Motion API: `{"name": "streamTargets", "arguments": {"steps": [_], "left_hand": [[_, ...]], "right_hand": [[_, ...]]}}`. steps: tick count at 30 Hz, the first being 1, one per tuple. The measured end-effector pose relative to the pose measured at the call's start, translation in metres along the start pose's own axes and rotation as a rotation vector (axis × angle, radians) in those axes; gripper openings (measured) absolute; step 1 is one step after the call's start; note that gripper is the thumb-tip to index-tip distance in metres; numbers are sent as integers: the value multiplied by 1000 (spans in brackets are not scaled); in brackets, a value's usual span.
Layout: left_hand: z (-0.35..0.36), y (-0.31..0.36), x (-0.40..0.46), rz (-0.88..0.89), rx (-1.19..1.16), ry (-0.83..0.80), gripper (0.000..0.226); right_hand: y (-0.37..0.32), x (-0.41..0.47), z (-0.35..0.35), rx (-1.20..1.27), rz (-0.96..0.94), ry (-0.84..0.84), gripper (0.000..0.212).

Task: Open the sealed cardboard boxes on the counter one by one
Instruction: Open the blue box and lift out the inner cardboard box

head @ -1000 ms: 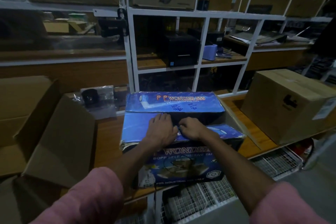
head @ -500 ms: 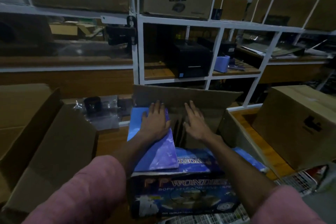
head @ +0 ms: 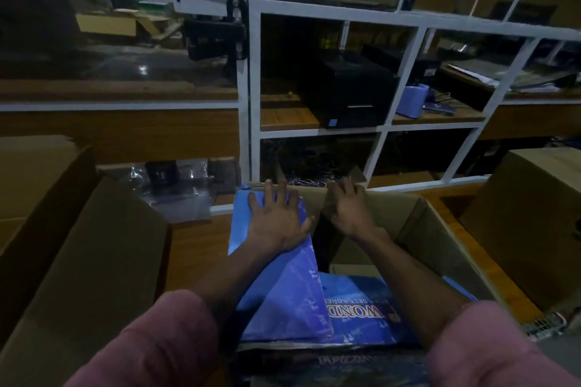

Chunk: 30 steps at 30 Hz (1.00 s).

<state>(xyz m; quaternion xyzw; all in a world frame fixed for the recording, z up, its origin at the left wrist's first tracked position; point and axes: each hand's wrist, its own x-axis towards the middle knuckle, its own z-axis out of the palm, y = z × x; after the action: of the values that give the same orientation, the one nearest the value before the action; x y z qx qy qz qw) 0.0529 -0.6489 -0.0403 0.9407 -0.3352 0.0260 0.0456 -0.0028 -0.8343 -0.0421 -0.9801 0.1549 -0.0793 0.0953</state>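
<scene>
Blue printed box (head: 355, 308) open on the wooden desk (head: 195, 248)

The left hand (head: 276, 223) presses flat, fingers straight, on the blue left flap (head: 283, 289); the right hand (head: 349, 214) curls its fingers over the far brown flap (head: 386, 207). A plain closed carton (head: 534, 214) stands at right.

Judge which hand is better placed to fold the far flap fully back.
Right, probably. The right hand already curls over the far flap edge; the left hand lies flat on the blue flap.
</scene>
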Motion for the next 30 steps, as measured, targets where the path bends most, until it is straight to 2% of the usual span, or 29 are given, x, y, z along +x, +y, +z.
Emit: {"name": "streamTargets", "arguments": {"steps": [2, 4, 9, 14, 16, 18, 20, 23, 25, 27, 30], "left_hand": [[2, 0, -1, 3, -13, -4, 82], [2, -1, 0, 11, -24, -9, 84], [-2, -2, 4, 42, -117, 3, 76], [-7, 3, 5, 94, -332, 163, 39], [-10, 6, 3, 180, -365, 166, 23], [-16, 14, -4, 309, -291, 123, 13], [-24, 29, -17, 416, -191, 35, 18], [-34, 50, -38, 520, 54, -74, 31], [-45, 59, -52, 543, 243, -115, 37], [-67, 64, -65, 520, 398, -127, 37], [-111, 71, -83, 436, 500, -77, 22]], "right_hand": [[-2, 6, 0, -1, 32, 41, 49], [-3, 12, -1, -15, 73, 57, 40], [-1, 22, 4, -46, 98, 110, 49], [7, 10, -16, 105, -2, -5, 53], [3, -10, -24, 158, -19, -17, 58], [-2, -38, -28, 199, -26, -67, 61], [-5, -67, -29, 225, -37, -151, 58], [-6, -106, -33, 231, -72, -247, 29], [-10, -129, -37, 218, -88, -259, 22], [-19, -153, -42, 229, -93, -244, 27], [-37, -186, -38, 174, -105, -197, 57]]}}
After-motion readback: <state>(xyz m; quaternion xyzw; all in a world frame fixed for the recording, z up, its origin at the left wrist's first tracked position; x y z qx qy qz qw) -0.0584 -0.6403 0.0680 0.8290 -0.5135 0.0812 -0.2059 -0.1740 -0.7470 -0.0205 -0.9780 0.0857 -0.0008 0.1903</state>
